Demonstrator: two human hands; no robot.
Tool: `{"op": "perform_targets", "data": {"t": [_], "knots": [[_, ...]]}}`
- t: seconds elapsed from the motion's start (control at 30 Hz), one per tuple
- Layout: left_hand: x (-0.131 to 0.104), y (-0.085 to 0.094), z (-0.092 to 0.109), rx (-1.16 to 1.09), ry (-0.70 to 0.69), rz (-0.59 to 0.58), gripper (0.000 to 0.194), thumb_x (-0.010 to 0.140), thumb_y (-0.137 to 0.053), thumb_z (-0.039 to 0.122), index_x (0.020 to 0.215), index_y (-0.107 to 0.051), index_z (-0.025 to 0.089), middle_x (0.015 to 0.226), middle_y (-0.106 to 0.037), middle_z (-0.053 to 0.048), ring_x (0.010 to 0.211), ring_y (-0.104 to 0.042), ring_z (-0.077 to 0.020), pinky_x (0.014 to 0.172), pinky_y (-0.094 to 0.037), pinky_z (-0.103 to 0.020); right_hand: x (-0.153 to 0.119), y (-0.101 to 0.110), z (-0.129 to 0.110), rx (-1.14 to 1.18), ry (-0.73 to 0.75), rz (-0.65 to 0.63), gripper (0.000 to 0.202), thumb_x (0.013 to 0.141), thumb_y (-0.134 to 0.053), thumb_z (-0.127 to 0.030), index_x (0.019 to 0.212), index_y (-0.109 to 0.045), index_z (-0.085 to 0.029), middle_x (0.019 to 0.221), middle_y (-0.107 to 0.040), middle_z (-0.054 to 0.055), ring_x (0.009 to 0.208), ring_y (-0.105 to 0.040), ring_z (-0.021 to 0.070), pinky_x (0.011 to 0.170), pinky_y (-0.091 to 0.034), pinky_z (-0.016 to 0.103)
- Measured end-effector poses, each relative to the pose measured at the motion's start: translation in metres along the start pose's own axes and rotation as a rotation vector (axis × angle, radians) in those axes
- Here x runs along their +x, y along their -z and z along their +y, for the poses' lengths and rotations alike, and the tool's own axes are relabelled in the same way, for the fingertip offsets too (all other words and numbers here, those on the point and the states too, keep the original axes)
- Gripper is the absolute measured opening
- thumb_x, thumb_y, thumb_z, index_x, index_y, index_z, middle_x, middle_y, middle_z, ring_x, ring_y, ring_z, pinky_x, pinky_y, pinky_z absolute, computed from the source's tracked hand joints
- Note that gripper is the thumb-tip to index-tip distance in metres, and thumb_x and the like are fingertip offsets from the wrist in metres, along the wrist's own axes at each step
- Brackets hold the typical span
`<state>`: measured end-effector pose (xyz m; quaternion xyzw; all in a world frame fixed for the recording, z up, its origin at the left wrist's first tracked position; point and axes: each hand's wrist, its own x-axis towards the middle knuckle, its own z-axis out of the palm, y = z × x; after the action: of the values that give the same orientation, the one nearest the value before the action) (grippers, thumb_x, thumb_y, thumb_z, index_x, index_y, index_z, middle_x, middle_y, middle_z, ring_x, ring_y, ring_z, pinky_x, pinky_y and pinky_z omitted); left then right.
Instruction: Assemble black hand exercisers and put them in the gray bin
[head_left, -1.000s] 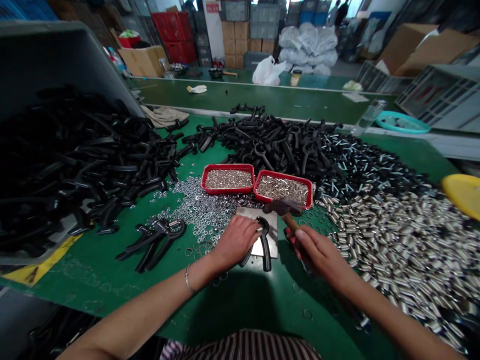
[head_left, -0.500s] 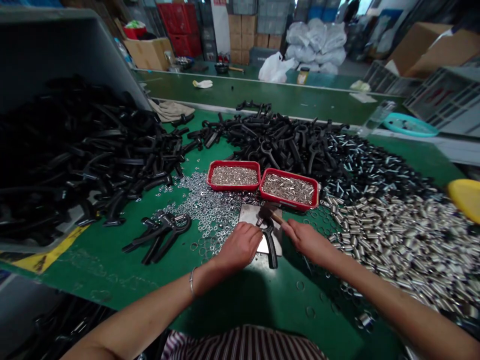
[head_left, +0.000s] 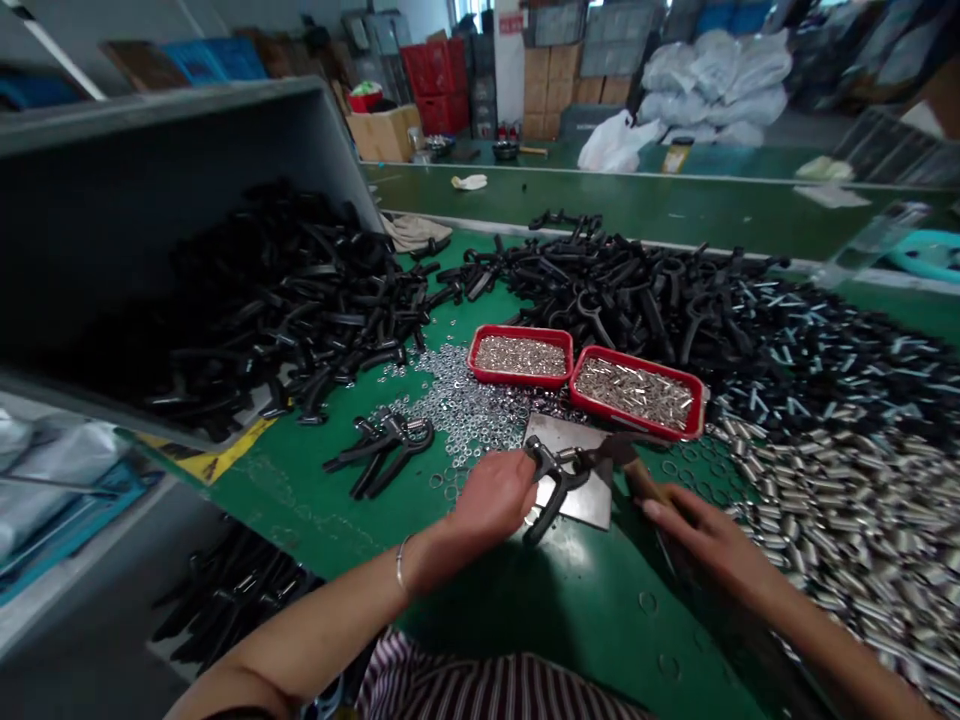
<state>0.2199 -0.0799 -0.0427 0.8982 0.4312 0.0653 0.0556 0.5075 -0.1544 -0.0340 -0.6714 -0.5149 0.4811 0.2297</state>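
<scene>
My left hand (head_left: 495, 497) is closed on a black hand-grip trainer handle (head_left: 557, 495), tilted over a flat metal plate (head_left: 596, 505). Wrapped round the wooden shaft of a hammer (head_left: 646, 482) is my right hand (head_left: 705, 535). The dark hammer head is close to the upper right end of the handle; whether they touch I cannot tell. To the left of my left hand lie several black hand-grip parts (head_left: 386, 452), one with a coil spring on it.
Two red trays (head_left: 525, 380) of small metal pins stand behind the plate. Loose nuts and washers (head_left: 472, 410) spread to their left. Metal sleeves (head_left: 855, 500) heap at right, black handles (head_left: 622, 290) at the back. A tipped grey bin (head_left: 345, 160) spills more handles.
The view has swung left. My left hand has turned the handle so that its lower end points left. The hammer head has moved from above the handle to its right side.
</scene>
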Motion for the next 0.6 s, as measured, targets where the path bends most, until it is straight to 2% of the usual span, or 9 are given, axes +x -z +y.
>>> {"op": "perform_targets", "data": {"t": [0.1,0.17,0.23,0.3,0.37,0.43,0.5,0.6], "knots": [[-0.029,0.030,-0.052,0.083,0.065,0.076,0.022,0.098,-0.047,0.032,0.104,-0.062,0.017,0.098,-0.066,-0.010,0.093,-0.062,-0.0258,0.084,-0.049,-0.041,-0.012,0.014,0.029,-0.160,0.033,0.176,0.055,0.079,-0.063,-0.065,0.116,-0.060,-0.023,0.083,-0.071,0.005,0.061,-0.063,0.0227,0.051,-0.048,0.031],[-0.058,0.045,-0.091,0.175,0.139,0.131,0.025,0.098,-0.047,0.033,0.110,-0.062,0.017,0.103,-0.066,-0.012,0.098,-0.061,-0.0269,0.087,-0.048,-0.041,-0.021,0.024,0.053,-0.226,0.039,0.218,0.053,0.082,-0.059,-0.065,0.117,-0.060,-0.024,0.084,-0.072,0.006,0.058,-0.063,0.0233,0.051,-0.050,0.034],[-0.087,0.053,-0.124,0.255,0.216,0.139,0.027,0.098,-0.046,0.034,0.111,-0.063,0.017,0.103,-0.066,-0.013,0.097,-0.061,-0.0285,0.087,-0.048,-0.042,-0.024,0.031,0.074,-0.301,0.126,0.261,0.051,0.084,-0.057,-0.063,0.117,-0.062,-0.025,0.096,-0.074,0.009,0.071,-0.068,0.0266,0.060,-0.055,0.037],[-0.109,0.055,-0.144,0.293,0.268,0.105,0.028,0.098,-0.046,0.035,0.109,-0.064,0.017,0.099,-0.066,-0.013,0.093,-0.062,-0.0292,0.085,-0.048,-0.042,-0.021,0.034,0.087,-0.421,0.273,0.297,0.047,0.086,-0.056,-0.061,0.116,-0.066,-0.025,0.108,-0.071,0.011,0.090,-0.068,0.0306,0.077,-0.056,0.042],[-0.118,0.055,-0.148,0.292,0.304,0.097,0.031,0.098,-0.045,0.039,0.111,-0.064,0.017,0.099,-0.065,-0.012,0.091,-0.063,-0.0283,0.083,-0.049,-0.041,-0.012,0.035,0.093,-0.555,0.406,0.303,0.047,0.090,-0.053,-0.058,0.117,-0.067,-0.023,0.109,-0.069,0.013,0.099,-0.064,0.0323,0.089,-0.052,0.046],[-0.108,0.055,-0.143,0.280,0.322,0.137,0.034,0.099,-0.044,0.041,0.117,-0.062,0.018,0.104,-0.065,-0.012,0.094,-0.062,-0.0268,0.085,-0.048,-0.039,0.000,0.032,0.092,-0.658,0.473,0.292,0.049,0.093,-0.050,-0.055,0.123,-0.065,-0.020,0.105,-0.067,0.014,0.097,-0.062,0.0317,0.090,-0.050,0.047],[-0.080,0.057,-0.137,0.282,0.292,0.165,0.032,0.100,-0.043,0.037,0.120,-0.061,0.021,0.107,-0.065,-0.011,0.098,-0.061,-0.0258,0.087,-0.047,-0.037,0.010,0.028,0.087,-0.707,0.496,0.292,0.050,0.095,-0.048,-0.053,0.126,-0.063,-0.017,0.104,-0.066,0.014,0.096,-0.062,0.0310,0.090,-0.049,0.047],[-0.024,0.054,-0.143,0.290,0.174,0.046,0.024,0.096,-0.045,0.024,0.106,-0.067,0.021,0.097,-0.065,-0.010,0.095,-0.060,-0.0251,0.084,-0.046,-0.036,0.014,0.023,0.077,-0.718,0.478,0.306,0.048,0.096,-0.046,-0.052,0.124,-0.064,-0.018,0.102,-0.067,0.014,0.096,-0.062,0.0308,0.090,-0.049,0.047]]}}
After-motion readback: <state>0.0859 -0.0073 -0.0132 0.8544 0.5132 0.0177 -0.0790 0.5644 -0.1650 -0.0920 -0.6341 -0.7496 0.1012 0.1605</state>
